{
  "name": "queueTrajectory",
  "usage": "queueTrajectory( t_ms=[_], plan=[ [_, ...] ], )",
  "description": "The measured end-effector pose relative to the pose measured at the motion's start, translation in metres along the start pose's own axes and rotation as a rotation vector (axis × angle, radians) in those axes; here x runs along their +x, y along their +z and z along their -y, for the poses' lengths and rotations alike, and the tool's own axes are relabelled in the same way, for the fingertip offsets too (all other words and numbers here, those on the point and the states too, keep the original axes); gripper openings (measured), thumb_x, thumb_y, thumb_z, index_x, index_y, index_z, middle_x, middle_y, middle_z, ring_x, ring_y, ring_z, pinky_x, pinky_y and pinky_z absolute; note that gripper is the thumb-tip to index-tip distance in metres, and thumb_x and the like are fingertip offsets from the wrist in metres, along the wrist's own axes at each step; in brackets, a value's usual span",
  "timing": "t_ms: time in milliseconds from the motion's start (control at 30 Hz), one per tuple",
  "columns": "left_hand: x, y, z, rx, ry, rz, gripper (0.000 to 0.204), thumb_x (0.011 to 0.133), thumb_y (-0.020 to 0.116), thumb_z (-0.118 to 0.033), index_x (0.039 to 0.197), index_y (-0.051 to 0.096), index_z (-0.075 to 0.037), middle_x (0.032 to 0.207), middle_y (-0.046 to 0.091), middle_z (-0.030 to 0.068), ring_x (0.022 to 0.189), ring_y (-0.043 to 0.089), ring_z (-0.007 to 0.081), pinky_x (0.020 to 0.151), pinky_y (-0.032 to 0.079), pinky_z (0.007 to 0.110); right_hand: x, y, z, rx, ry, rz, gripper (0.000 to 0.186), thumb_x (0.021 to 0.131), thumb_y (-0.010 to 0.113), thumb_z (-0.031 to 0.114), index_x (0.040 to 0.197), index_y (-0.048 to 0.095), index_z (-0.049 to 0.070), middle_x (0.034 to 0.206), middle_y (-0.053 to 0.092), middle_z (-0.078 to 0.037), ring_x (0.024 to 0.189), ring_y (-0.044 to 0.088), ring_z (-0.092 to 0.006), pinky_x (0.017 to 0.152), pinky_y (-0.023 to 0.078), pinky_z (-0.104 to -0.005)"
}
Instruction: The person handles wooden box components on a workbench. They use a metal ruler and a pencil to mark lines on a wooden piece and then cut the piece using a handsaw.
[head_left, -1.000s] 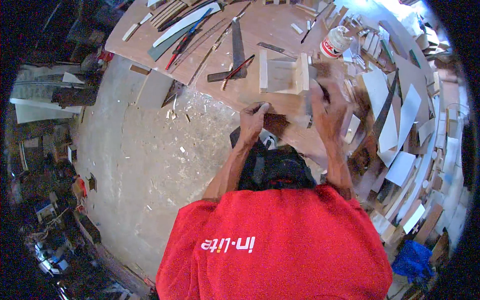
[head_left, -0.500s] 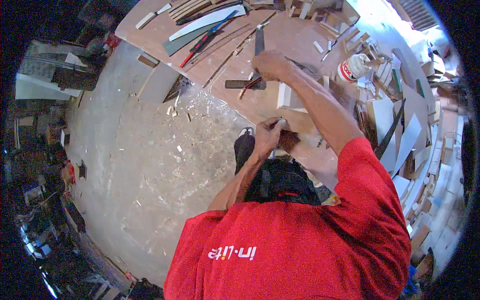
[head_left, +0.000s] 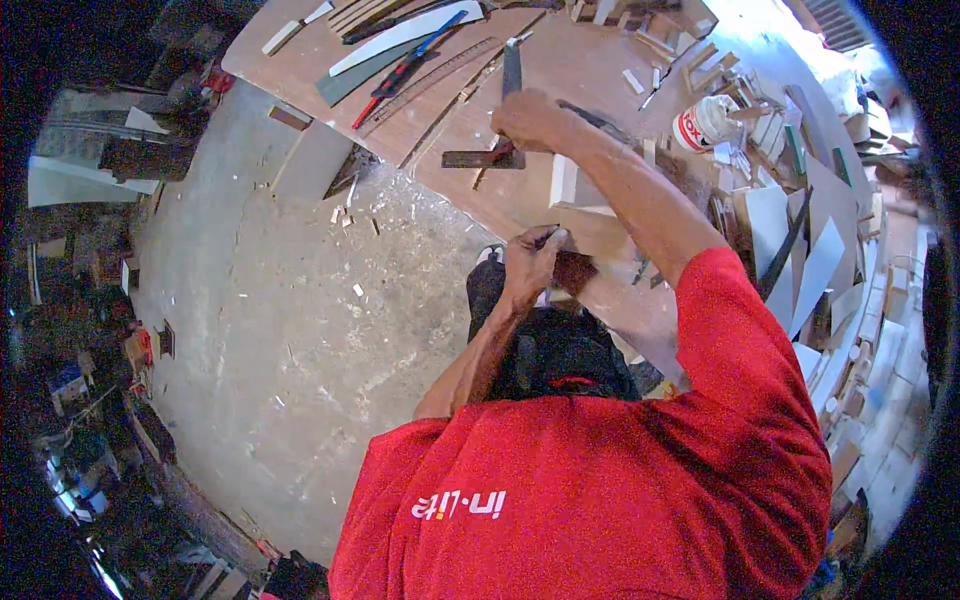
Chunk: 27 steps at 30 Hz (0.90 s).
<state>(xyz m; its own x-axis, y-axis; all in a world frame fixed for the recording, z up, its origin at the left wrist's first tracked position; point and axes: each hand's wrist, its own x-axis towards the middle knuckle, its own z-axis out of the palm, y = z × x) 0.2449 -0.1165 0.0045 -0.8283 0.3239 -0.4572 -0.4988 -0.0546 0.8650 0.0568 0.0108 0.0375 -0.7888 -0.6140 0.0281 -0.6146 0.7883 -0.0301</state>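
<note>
My left hand (head_left: pixel 530 260) is closed at the top corner of a dark brown board (head_left: pixel 576 272), pinching it near the table edge. My right hand (head_left: pixel 527 120) reaches across to the dark metal square (head_left: pixel 465 159), its fingers curled over a red-handled tool beside the square; what exactly they grip is hidden. A pale wooden frame (head_left: pixel 564 185) lies between my hands, partly covered by my right forearm.
The plywood table (head_left: pixel 420 110) carries strips, a blue-and-red tool (head_left: pixel 390 85), a white tub (head_left: pixel 705 122) and offcuts (head_left: pixel 760 130). Boards (head_left: pixel 800 270) crowd the right. Concrete floor (head_left: pixel 260 330) with wood scraps lies left, beside dark clutter (head_left: pixel 85 390).
My right hand has left the right side of the pale frame and moved up and left to the metal square. My left hand stays pinched on the dark board. The view has shifted slightly.
</note>
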Motion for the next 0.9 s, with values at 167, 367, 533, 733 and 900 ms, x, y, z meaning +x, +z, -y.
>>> queueTrajectory(
  t_ms=[167, 367, 533, 733, 900],
  plan=[
    [0.001, 0.008, -0.001, 0.026, 0.006, 0.011, 0.018, 0.085, 0.062, -0.013, 0.088, 0.068, 0.003, 0.077, 0.066, 0.0035, 0.068, 0.058, 0.0095, 0.063, 0.047, 0.024, 0.001, -0.027, -0.01, 0.007, 0.13, -0.015, 0.014, 0.074, 0.062, 0.02, 0.083, 0.064, 0.009, 0.078, 0.064, -0.012, 0.077, 0.063, -0.0306, 0.068, 0.05, -0.044],
    [-0.001, 0.003, -0.002, 0.046, 0.015, -0.012, 0.018, 0.085, 0.063, -0.012, 0.092, 0.069, 0.003, 0.078, 0.067, 0.0044, 0.07, 0.059, 0.01, 0.066, 0.048, 0.024, -0.077, -0.148, 0.038, 0.889, 0.602, -0.329, 0.021, 0.085, 0.057, 0.019, 0.098, 0.062, 0.004, 0.085, 0.063, -0.007, 0.073, 0.06, -0.015, 0.066, 0.047, -0.0347],
    [-0.004, 0.003, -0.004, 0.046, 0.044, -0.019, 0.018, 0.084, 0.064, -0.013, 0.093, 0.069, 0.003, 0.08, 0.067, 0.005, 0.072, 0.059, 0.0099, 0.067, 0.048, 0.024, -0.192, -0.149, 0.047, 1.129, 0.87, -0.825, 0.032, 0.086, 0.058, 0.015, 0.115, 0.058, 0.002, 0.102, 0.061, -0.006, 0.079, 0.058, -0.0161, 0.074, 0.048, -0.0274],
    [0.002, 0.0, 0.007, 0.08, 0.079, -0.034, 0.018, 0.084, 0.064, -0.014, 0.091, 0.069, 0.003, 0.08, 0.067, 0.0056, 0.071, 0.058, 0.0111, 0.068, 0.047, 0.025, -0.286, -0.105, 0.084, 1.211, 0.972, -1.28, 0.033, 0.093, 0.05, 0.024, 0.117, 0.058, 0.003, 0.099, 0.059, -0.006, 0.085, 0.057, -0.0169, 0.074, 0.047, -0.0278],
    [-0.001, 0.002, 0.001, 0.058, 0.079, -0.011, 0.017, 0.083, 0.064, -0.012, 0.088, 0.069, 0.003, 0.079, 0.067, 0.0061, 0.071, 0.059, 0.0123, 0.069, 0.048, 0.026, -0.311, -0.085, 0.118, 0.505, 1.548, -0.816, 0.03, 0.097, 0.044, 0.028, 0.098, 0.061, 0.003, 0.089, 0.057, -0.002, 0.075, 0.053, -0.0122, 0.067, 0.045, -0.026]
  ],
)
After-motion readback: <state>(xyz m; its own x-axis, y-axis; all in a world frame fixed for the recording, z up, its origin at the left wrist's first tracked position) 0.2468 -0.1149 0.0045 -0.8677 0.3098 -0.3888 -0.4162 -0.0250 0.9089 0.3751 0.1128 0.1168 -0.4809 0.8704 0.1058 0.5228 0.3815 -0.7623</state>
